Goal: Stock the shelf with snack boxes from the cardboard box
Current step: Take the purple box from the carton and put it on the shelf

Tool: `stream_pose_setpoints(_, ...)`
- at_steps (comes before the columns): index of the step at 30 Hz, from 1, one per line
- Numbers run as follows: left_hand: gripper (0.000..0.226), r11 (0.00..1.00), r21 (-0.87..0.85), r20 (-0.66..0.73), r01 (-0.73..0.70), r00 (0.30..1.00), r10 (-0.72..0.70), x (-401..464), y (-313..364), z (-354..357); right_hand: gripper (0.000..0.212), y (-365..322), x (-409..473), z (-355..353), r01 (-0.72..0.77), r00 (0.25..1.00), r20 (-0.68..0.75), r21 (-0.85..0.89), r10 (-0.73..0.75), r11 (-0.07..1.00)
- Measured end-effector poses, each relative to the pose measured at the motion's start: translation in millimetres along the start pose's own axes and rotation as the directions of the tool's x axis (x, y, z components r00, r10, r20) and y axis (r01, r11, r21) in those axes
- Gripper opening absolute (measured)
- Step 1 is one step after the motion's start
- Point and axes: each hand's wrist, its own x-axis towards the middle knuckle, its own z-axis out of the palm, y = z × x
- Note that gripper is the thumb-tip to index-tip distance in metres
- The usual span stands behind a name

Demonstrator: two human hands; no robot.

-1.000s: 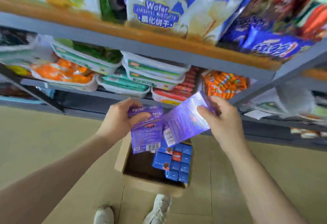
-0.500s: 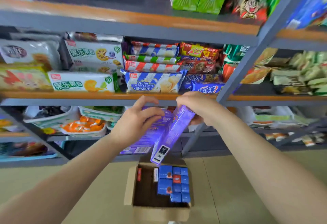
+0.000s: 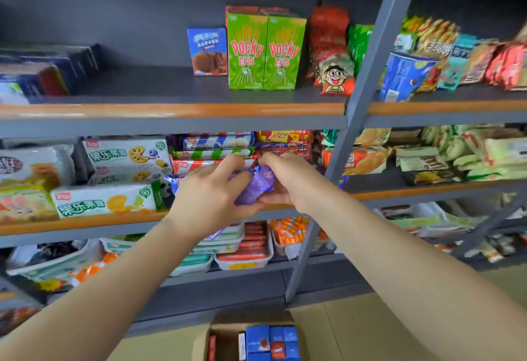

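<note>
Head view, facing shelves (image 3: 171, 109) — close, angled slightly down

Both arms outstretched, left hand (image 3: 209, 192) and right hand (image 3: 288, 179) curled together.

A shop: grey metal shelving with orange-edged boards (image 3: 171, 110) packed with bagged snacks, and 2 green Pocky boxes (image 3: 266, 51) standing on its top board.
</note>
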Motion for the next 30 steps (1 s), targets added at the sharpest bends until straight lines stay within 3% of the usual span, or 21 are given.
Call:
stream_pose_setpoints(3,0.046,0.949,-0.19,-0.024,0.252,0.965,-0.261,17,-6,4,0.036,-15,3,-29,0.08,0.997,0.02,-0.022,-0.079,0.997)
stream_pose_setpoints(6,0.03,0.724,-0.439,0.032,0.532,0.814,-0.579,37,-12,1,0.035,-24,10,-64,0.29,0.957,0.067,-0.261,-0.282,0.921)
stream_pose_setpoints(8,0.019,0.608,-0.512,0.06,0.607,0.731,-0.68,50,-11,3,0.033,-23,18,-79,0.378,0.926,0.146,-0.326,-0.349,0.866)
stream_pose_setpoints(12,0.011,0.51,-0.593,0.111,0.623,0.69,-0.715,74,-1,14,0.02,-22,31,-76,0.467,0.872,0.266,-0.206,-0.41,0.86)
stream_pose_setpoints(18,0.018,0.455,-0.541,0.073,0.707,0.579,-0.812,99,-17,21,0.015,-61,61,-95,0.575,0.813,0.085,0.046,-0.577,0.817)
stream_pose_setpoints(21,0.014,0.472,-0.552,0.028,0.688,0.581,-0.814,112,-36,17,0.015,-92,87,-115,0.64,0.767,-0.081,0.171,-0.636,0.749)
stream_pose_setpoints(27,0.018,0.47,-0.621,0.035,0.627,0.622,-0.782,148,-75,8,0.024,-137,147,-117,0.677,0.717,-0.225,-0.001,-0.659,0.736)
stream_pose_setpoints(30,0.018,0.384,-0.68,0.127,0.624,0.617,-0.777,163,-96,7,0.022,-143,175,-104,0.625,0.75,-0.22,-0.073,-0.624,0.777)
